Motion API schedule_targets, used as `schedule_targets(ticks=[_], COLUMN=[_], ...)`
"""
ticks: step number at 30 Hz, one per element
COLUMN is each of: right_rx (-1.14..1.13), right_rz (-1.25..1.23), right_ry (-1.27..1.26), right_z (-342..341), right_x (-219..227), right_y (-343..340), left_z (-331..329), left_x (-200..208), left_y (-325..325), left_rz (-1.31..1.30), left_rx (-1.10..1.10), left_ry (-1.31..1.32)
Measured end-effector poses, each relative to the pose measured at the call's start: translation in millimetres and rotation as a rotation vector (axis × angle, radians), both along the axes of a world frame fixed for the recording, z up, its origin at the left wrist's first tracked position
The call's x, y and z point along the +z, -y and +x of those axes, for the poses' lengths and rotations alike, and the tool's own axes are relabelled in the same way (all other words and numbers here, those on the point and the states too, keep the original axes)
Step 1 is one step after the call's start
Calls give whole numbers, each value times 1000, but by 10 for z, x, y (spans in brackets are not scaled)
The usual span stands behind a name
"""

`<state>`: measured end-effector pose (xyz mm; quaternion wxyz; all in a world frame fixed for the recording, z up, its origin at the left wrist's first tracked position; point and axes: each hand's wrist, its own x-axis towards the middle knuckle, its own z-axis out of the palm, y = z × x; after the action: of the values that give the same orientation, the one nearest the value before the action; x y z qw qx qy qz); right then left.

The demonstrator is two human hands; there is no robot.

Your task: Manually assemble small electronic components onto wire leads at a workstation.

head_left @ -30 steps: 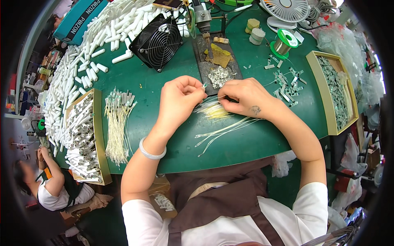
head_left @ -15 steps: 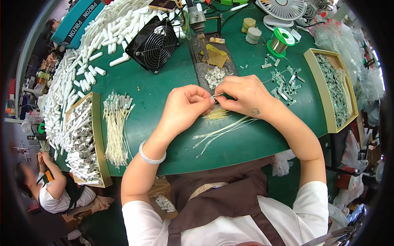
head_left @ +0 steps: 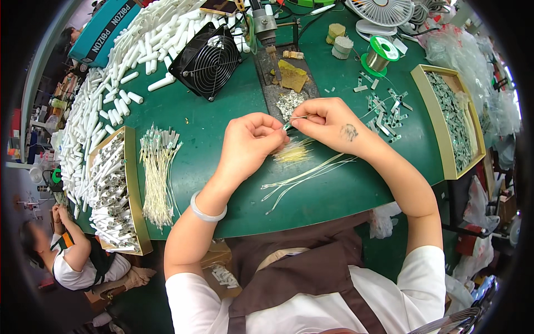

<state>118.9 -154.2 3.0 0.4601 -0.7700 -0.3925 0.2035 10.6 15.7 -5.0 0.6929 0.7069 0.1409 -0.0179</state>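
Note:
My left hand [head_left: 250, 142] pinches a small circuit board [head_left: 287, 126] between thumb and fingertips. Close against it, my right hand [head_left: 331, 125] holds a thin wire [head_left: 299, 117] whose end points left toward the board. Just beyond the fingers lies a heap of silvery solder bits [head_left: 290, 103], below a clamped soldering iron [head_left: 272, 53] that points downward. Short pale yellow wires [head_left: 293, 151] lie under my hands, and several longer white wires [head_left: 306, 177] are spread nearer to me. A strand runs from the solder spool [head_left: 381, 54] toward my right hand.
Wired boards [head_left: 159, 175] are bundled at left beside a box of white tubes [head_left: 114, 195]. More white tubes [head_left: 83, 139] are heaped behind. A black fan [head_left: 208, 61] stands near the iron. Loose boards [head_left: 385, 114] and a box of boards [head_left: 451, 122] are at right.
My right hand has shifted slightly up and turned, and its fingertips now sit a little above the left ones. The left hand stays nearly in place, with the board's end more visible.

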Motion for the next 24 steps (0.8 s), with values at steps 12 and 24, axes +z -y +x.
schedule_targets(ticks=[12,24], right_rx=[-85,-86], right_rz=[32,39], right_ry=[-51,-101], right_z=[-53,-14], right_x=[-27,-1], right_y=[-59,-60], left_z=[29,85], left_x=[-33,-38], left_y=[62,50], left_rz=[-26,95], left_rx=[68,55], left_ry=[49,63])
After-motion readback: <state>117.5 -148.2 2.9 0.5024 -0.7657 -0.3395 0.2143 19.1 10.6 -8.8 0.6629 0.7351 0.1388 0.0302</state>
